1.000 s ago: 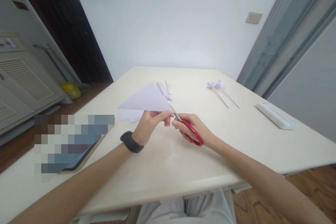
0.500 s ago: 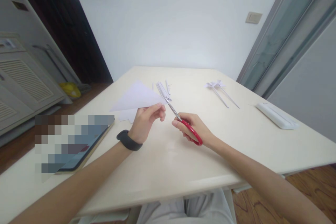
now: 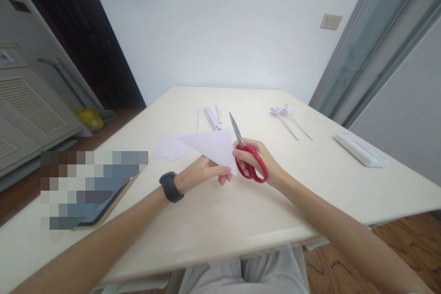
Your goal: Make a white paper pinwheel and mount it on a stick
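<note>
A triangular piece of white paper (image 3: 215,144) is pinched at its lower right part by my left hand (image 3: 210,171), which wears a black wristband. Close by on the right, my right hand (image 3: 257,156) grips red-handled scissors (image 3: 237,128), their blades together and pointing up and away from me. The blades are beside the paper's right edge, apart from it as far as I can see. More white paper sheets (image 3: 167,144) lie flat on the table to the left, partly covered by the held piece.
Beyond the paper lie a bundle of thin white sticks (image 3: 211,118) and some slim loose pieces (image 3: 218,114). Two paper pinwheels (image 3: 283,110) on sticks rest at the back right, a white packet (image 3: 361,150) near the right edge. A tablet (image 3: 103,206), partly blurred, lies at left.
My left hand has turned the triangular paper and brought it lower and to the right. The scissors have swung more upright, their blades now clear of the paper.
</note>
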Demonstrator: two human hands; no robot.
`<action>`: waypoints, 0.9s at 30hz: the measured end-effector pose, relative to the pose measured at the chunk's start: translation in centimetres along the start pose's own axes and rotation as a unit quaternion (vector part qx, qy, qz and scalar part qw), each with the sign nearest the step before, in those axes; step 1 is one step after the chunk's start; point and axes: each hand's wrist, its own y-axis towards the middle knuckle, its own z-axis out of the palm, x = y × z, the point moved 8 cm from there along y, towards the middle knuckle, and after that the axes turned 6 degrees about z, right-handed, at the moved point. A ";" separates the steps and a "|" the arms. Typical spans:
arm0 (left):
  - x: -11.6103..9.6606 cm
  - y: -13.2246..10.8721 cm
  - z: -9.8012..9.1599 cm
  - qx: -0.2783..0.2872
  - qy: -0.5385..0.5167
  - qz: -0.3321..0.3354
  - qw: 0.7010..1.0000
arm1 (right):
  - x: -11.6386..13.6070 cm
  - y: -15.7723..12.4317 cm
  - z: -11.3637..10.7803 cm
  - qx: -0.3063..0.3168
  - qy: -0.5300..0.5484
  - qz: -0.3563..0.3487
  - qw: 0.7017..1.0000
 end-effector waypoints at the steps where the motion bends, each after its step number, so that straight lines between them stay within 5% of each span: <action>1: 0.0 0.0 -0.1 -0.002 0.008 0.001 1.000 | -0.1 0.0 0.1 0.006 0.001 0.002 1.000; 14: 0.2 -0.5 -3.3 -0.196 0.049 0.026 0.979 | -1.3 0.2 0.1 0.021 -0.009 0.020 1.000; 27: 0.3 -0.3 -3.6 -0.204 0.008 0.051 0.978 | -1.0 0.1 0.8 0.053 0.007 0.027 0.998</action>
